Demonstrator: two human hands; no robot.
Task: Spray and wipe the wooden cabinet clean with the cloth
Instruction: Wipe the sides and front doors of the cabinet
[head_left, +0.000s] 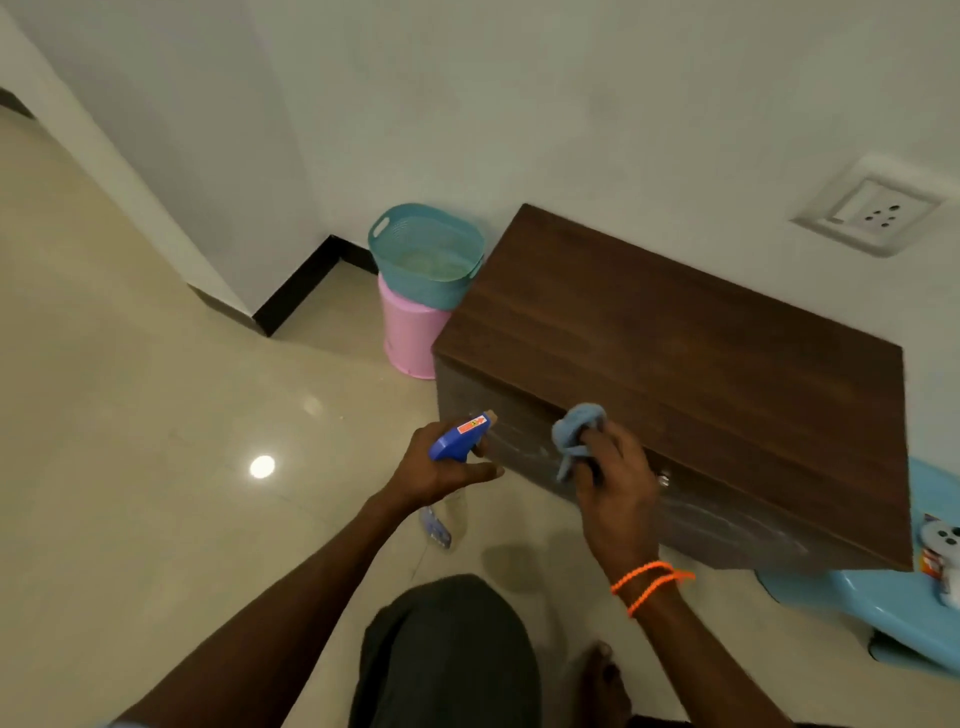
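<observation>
Knee: one bent knee (447, 649) in dark cloth and one bare foot (605, 680) are closest. The person looks to be crouching low to reach the cabinet's front.

Wrist thread: orange thread (649, 584) loops twice around the right wrist.

Left hand: the left hand (441, 470) is closed around one spray bottle (460, 434). The blue top points at the cabinet, probably so the spray lands on the wood. One finger sticks out straight under the trigger.

Right hand: the right hand (610, 480) squeezes one blue cloth (576, 428). The cloth is bunched up and pressed on the cabinet's front, near its top edge, so it can rub there.

Cabinet: one wooden cabinet (675, 338) stands on the floor against the wall. Its front shows pale, smeary streaks by the cloth. I think that is wet spray, so wiping is only partly done.

Blue thing: one pale blue plastic thing (883, 603) sits right of the cabinet.

Baskets: two, one teal basket (426, 249) resting on one pink bin (410, 332), just beside the cabinet's far corner.

Socket: one wall socket (872, 210).
</observation>
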